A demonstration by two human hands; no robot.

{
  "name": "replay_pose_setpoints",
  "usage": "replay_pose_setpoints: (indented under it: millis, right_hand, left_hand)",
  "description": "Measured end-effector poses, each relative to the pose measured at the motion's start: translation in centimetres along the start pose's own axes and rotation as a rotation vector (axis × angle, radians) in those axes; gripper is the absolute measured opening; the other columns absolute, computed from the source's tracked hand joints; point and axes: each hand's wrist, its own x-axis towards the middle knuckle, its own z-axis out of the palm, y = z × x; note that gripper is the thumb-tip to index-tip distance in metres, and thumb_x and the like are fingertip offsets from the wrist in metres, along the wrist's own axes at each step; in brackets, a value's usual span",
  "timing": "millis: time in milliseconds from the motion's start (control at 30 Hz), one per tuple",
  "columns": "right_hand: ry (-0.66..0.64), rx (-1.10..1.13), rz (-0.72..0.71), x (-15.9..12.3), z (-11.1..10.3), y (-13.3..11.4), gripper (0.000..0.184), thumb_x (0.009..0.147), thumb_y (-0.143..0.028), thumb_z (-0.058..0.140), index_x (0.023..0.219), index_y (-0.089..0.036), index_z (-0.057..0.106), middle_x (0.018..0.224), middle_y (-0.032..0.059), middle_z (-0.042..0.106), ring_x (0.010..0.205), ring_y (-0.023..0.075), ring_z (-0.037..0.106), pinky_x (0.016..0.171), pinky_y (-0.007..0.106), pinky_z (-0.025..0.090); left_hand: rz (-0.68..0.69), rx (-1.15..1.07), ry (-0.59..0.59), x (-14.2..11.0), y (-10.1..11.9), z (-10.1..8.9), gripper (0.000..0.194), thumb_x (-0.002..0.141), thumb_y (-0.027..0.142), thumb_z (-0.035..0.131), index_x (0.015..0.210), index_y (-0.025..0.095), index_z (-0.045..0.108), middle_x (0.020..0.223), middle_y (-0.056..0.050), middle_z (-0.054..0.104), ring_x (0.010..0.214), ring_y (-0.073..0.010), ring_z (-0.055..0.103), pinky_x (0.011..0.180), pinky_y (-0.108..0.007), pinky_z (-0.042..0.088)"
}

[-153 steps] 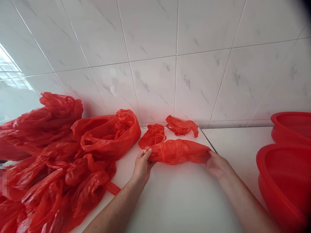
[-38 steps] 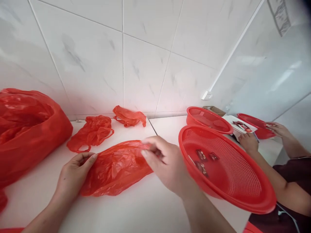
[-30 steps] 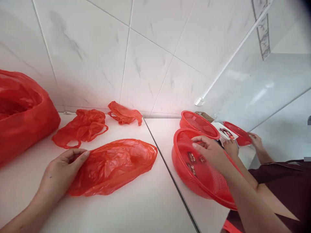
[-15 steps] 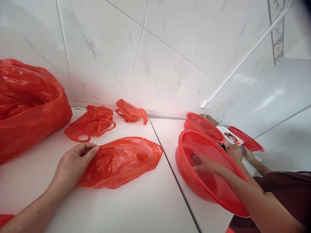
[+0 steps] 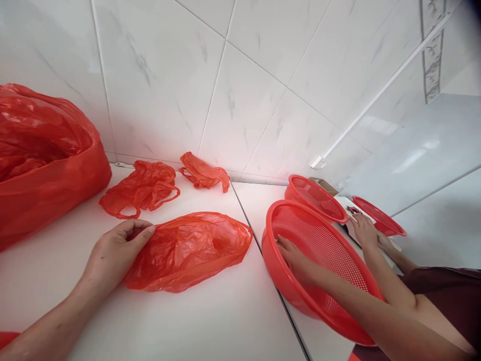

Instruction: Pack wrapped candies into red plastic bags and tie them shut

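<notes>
My left hand point(image 5: 118, 250) pinches the rim of a red plastic bag point(image 5: 195, 248) between thumb and fingers. The bag lies on its side on the white table, its mouth spread wide. My right hand point(image 5: 296, 258) reaches down inside a big red perforated plastic basket point(image 5: 349, 250), close to its left wall. Those fingers are closed around something small at the tips; the rim and the hand hide most of it. Two crumpled red plastic bags, one with handles point(image 5: 145, 188) and a smaller one point(image 5: 206, 173), lie near the wall.
A large red bag point(image 5: 56, 180) stands open at the left. Behind my basket are a second red basket point(image 5: 319, 200) and a third one point(image 5: 379, 215). A co-worker's hands point(image 5: 366, 230) are over a white board at the right. A seam point(image 5: 289, 311) divides the tables.
My right hand has moved left inside the basket, toward its wall, and the basket has shifted slightly left over the seam. My left hand stays on the bag. The co-worker's hand has risen.
</notes>
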Motion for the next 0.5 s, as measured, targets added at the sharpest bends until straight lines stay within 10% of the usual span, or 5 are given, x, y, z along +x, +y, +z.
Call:
replay_pose_setpoints:
  millis: [233, 500]
  right_hand:
    - [0.074, 0.029, -0.164, 0.6, -0.3, 0.4, 0.048, 0.069, -0.008, 0.057, 0.112, -0.026, 0.065, 0.13, 0.0065, 0.051, 0.116, 0.0253, 0.049, 0.095, 0.031, 0.04]
    - [0.147, 0.232, -0.036, 2.2, -0.1, 0.8, 0.039, 0.057, 0.0, 0.052, 0.086, -0.02, 0.069, 0.099, 0.0056, 0.064, 0.087, 0.0214, 0.061, 0.072, 0.028, 0.048]
  left_hand:
    - [-0.001, 0.027, -0.007, 0.1, -0.2, 0.0, 0.028, 0.075, 0.049, 0.057, 0.09, 0.025, 0.063, 0.084, 0.005, 0.067, 0.072, -0.0165, 0.059, 0.059, -0.022, 0.041]
    - [0.064, -0.018, -0.045, -0.5, 0.3, -0.3, 0.029, 0.078, 0.049, 0.054, 0.088, 0.023, 0.061, 0.084, 0.003, 0.065, 0.073, -0.0165, 0.058, 0.06, -0.023, 0.042]
